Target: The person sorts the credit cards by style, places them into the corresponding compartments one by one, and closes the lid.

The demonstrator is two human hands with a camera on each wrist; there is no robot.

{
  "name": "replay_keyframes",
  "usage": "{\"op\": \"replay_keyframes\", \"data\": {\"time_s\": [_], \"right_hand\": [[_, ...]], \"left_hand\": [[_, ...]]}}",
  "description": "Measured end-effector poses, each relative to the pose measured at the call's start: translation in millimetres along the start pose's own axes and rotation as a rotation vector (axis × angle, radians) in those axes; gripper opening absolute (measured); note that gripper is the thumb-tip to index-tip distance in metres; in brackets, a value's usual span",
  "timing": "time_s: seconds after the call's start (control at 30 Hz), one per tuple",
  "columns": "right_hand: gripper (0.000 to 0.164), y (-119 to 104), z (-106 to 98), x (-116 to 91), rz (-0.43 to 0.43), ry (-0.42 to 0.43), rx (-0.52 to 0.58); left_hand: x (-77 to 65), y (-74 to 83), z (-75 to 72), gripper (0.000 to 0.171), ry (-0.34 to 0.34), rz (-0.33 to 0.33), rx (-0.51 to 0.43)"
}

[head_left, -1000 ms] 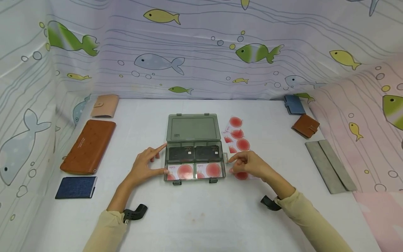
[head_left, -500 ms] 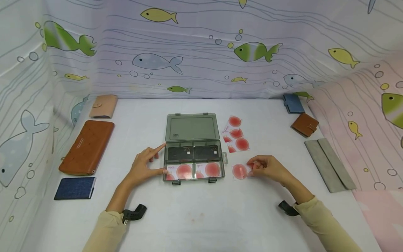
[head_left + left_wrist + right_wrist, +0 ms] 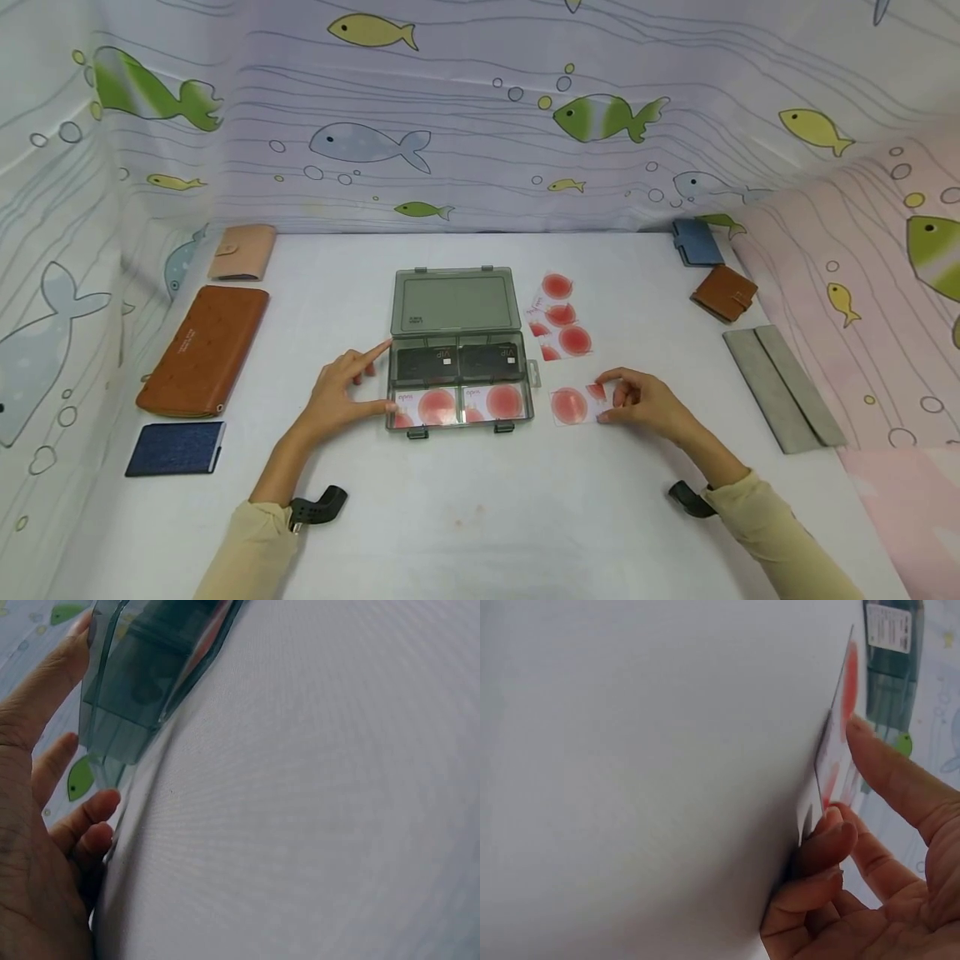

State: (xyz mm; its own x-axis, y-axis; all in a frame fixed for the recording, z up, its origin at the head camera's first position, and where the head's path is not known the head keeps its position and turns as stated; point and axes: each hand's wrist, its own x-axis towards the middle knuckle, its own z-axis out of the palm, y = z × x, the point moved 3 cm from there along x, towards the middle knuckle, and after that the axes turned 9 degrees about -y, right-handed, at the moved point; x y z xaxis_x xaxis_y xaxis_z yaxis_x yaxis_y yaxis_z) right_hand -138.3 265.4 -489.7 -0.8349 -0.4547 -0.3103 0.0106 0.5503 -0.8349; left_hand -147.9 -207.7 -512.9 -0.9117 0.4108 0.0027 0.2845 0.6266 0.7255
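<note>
A green see-through plastic box (image 3: 461,428) lies with its lid (image 3: 455,302) folded back. Black VIP cards (image 3: 426,363) fill its far compartments, red-and-white cards (image 3: 435,407) its near ones. My left hand (image 3: 337,396) rests at the box's left side, index finger at the far part and thumb nearer me; the left wrist view shows the index fingertip against the clear wall (image 3: 105,720). To the right of the box, my right hand (image 3: 641,404) holds a red-and-white card (image 3: 570,407) by its right end. In the right wrist view the thumb and fingers are at the card's edges (image 3: 838,742).
Several more red-and-white cards (image 3: 575,340) lie overlapping behind the held card. At left are a pink wallet (image 3: 243,252), a long brown wallet (image 3: 204,352) and a dark blue one (image 3: 176,448). Blue (image 3: 697,242), brown (image 3: 723,293) and grey (image 3: 783,390) wallets lie at right.
My right hand has moved right, from beside the box's latch to the right end of the card, uncovering most of it; its fingers have spread slightly. The left hand stays at the box.
</note>
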Motion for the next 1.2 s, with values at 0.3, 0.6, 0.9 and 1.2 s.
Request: {"op": "replay_keyframes", "data": {"time_s": [0.3,0.6,0.9,1.2], "right_hand": [[0.046,-0.9,5.7,4.8,-0.030,0.049,-0.126],[0.052,1.2,6.4,4.0,-0.007,0.088,-0.162],[0.048,1.9,6.2,0.0,0.030,0.107,-0.168],[0.035,0.4,0.2,-1.8,0.012,0.059,-0.041]], "left_hand": [[-1.4,-1.1,-2.4,0.094,0.011,0.001,0.005],[-1.5,-0.3,-1.6,0.093,0.015,0.022,-0.002],[-0.3,2.4,-1.0,0.093,0.013,0.021,-0.008],[1.1,2.1,-0.5,0.093,0.014,0.031,-0.009]]}}
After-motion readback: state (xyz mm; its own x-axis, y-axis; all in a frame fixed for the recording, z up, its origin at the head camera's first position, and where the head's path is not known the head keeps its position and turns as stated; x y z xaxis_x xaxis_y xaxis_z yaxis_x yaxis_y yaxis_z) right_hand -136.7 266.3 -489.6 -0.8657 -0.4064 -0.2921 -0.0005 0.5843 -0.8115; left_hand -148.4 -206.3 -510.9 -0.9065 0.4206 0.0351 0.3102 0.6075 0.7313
